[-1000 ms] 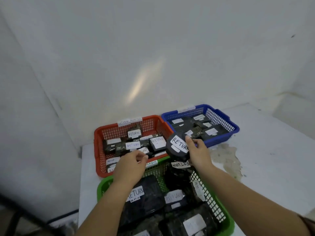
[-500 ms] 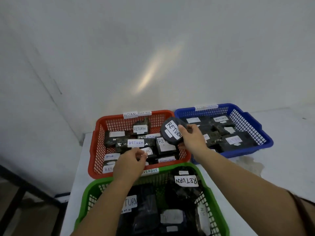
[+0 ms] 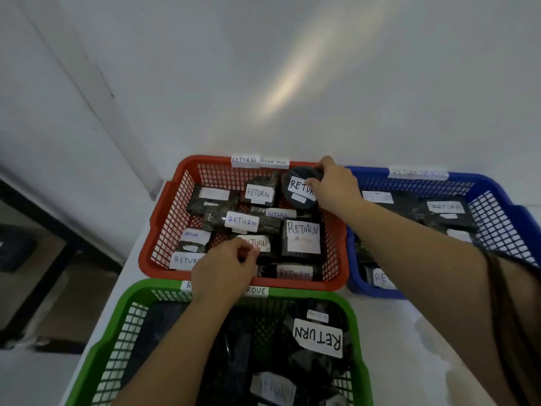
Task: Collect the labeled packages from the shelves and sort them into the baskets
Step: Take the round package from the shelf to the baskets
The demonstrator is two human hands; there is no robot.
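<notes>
My right hand (image 3: 333, 187) grips a round black package (image 3: 297, 190) with a white RETURN label, holding it inside the back right corner of the red basket (image 3: 164, 218). That basket holds several black packages labelled RETURN. My left hand (image 3: 224, 269) hovers over the red basket's front rim, fingers curled together with nothing visible in them. The green basket (image 3: 117, 315) sits nearest me with dark packages, one showing a RETURN label (image 3: 319, 338). The blue basket (image 3: 503, 200) stands to the right with more labelled packages.
All three baskets stand on a white table (image 3: 409, 347) against a white wall (image 3: 263, 68). The table's left edge drops to a floor with a dark frame (image 3: 44, 218). A stained patch marks the table right of the green basket.
My right hand has carried the round RETURN package from near the blue basket's edge into the red basket's back right corner. The left hand stayed near the red basket's front rim.
</notes>
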